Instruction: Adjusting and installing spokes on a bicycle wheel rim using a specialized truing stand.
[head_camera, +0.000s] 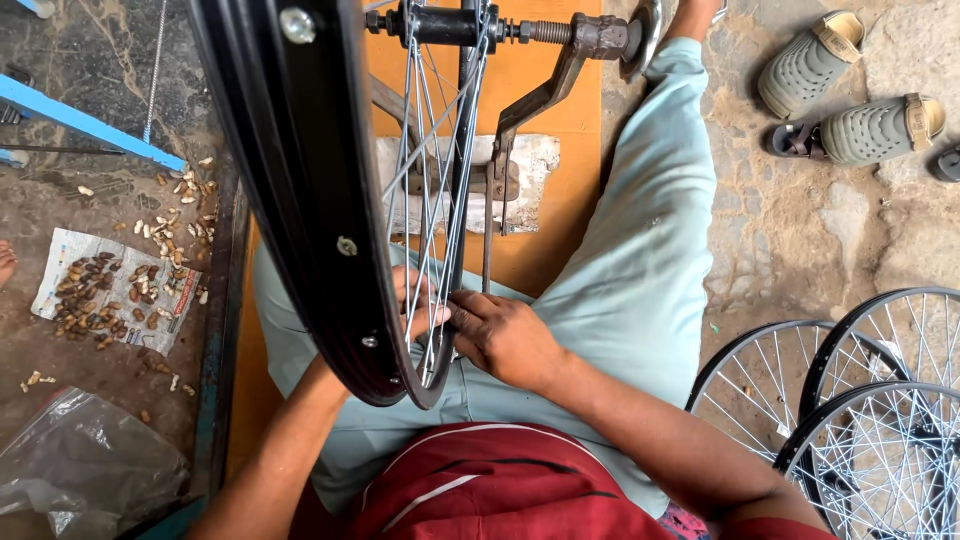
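Observation:
A black bicycle wheel rim with silver spokes stands upright over my lap, its hub axle clamped in a metal truing stand arm. My right hand rests against the rim's lower inner edge, fingers closed around the spokes there. My left hand sits behind the spokes on the wheel's other side, partly hidden by rim and spokes, fingers pinching near a spoke end. Whether either hand holds a small tool cannot be seen.
Several finished spoked wheels lie at the lower right. A pair of grey clogs sits on the stone floor at the upper right. Peanuts and shells on newspaper and a clear plastic bag lie at the left.

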